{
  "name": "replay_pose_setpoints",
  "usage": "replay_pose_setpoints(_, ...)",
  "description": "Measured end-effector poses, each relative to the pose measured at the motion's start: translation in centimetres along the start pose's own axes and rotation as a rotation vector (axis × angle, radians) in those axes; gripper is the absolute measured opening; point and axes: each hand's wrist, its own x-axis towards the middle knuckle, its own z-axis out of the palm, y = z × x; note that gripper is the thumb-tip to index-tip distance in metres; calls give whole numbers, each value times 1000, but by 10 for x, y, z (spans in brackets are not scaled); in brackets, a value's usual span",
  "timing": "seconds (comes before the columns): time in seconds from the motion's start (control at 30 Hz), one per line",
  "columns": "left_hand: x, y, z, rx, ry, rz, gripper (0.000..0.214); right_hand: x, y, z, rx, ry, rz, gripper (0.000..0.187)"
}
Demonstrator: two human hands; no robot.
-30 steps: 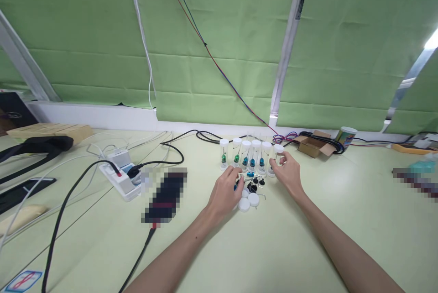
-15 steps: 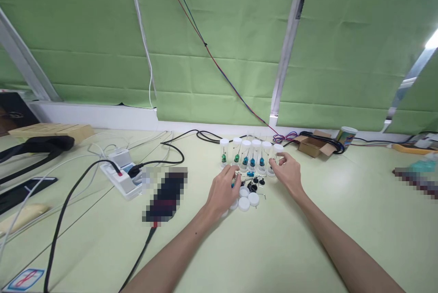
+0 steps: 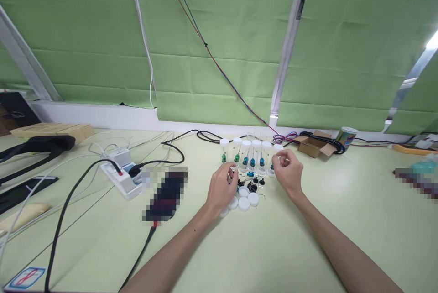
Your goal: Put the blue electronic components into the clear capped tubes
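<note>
Several clear tubes with white caps stand in a row, with green pieces in the left tubes (image 3: pixel 224 152) and blue pieces in the tubes further right (image 3: pixel 256 151). My right hand (image 3: pixel 290 174) is at the rightmost tube (image 3: pixel 278 147), its fingers curled into a pinch in front of it; what they hold, if anything, is hidden. Lower left, my left hand (image 3: pixel 223 189) rests by a pile of small black parts (image 3: pixel 252 187), fingers bent and thumb apart from them. Loose white caps (image 3: pixel 244 204) lie beside it. A blue piece (image 3: pixel 250 174) lies before the tubes.
Left of my arm lies a blurred dark device (image 3: pixel 166 197) with a cable. Beyond it is a white power strip (image 3: pixel 125 179) with plugs. An open cardboard box (image 3: pixel 313 145) and a can (image 3: pixel 347 137) stand at the back right. Black cables run along the wall.
My right hand has lifted slightly and its fingers have curled closer together. My left hand has shifted a little to the left, showing more of the small black parts.
</note>
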Motion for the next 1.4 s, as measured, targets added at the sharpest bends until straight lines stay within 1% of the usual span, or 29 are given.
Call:
replay_pose_setpoints(0.07,1,-1,0,13,-6,-15,18,-6,-3,6,25,-201,-76,9)
replay_pose_setpoints(0.17,2,-3,-1,53,-22,-46,19,-16,-4,15,2,-503,-181,7)
replay_pose_setpoints(0.23,2,-4,-2,84,-33,-73,21,-22,-4,19,-15,-628,-234,11)
replay_pose_setpoints(0.3,2,-5,-3,112,-43,-99,24,-25,-4,21,-26,-692,-252,15)
replay_pose_setpoints(0.47,4,-7,-3,184,-79,-132,19,-26,-4,21,-46,-743,-255,16)
replay_pose_setpoints(0.6,4,-11,-2,188,-138,-147,13,-26,-3,21,-31,-793,-250,17)
replay_pose_setpoints(0.73,4,-15,0,183,-195,-143,15,-27,-2,21,-28,-823,-247,18)
replay_pose_setpoints(0.93,4,-15,2,156,-230,-137,16,-27,-1,21,-40,-850,-241,21)
replay_pose_setpoints(1.2,3,-14,1,131,-244,-121,14,-26,-2,20,-70,-821,-260,21)
replay_pose_setpoints(1.3,3,-14,1,143,-247,-120,14,-25,-2,20,-83,-776,-262,21)
replay_pose_setpoints(1.4,3,-15,1,163,-256,-116,16,-22,2,19,-84,-704,-233,23)
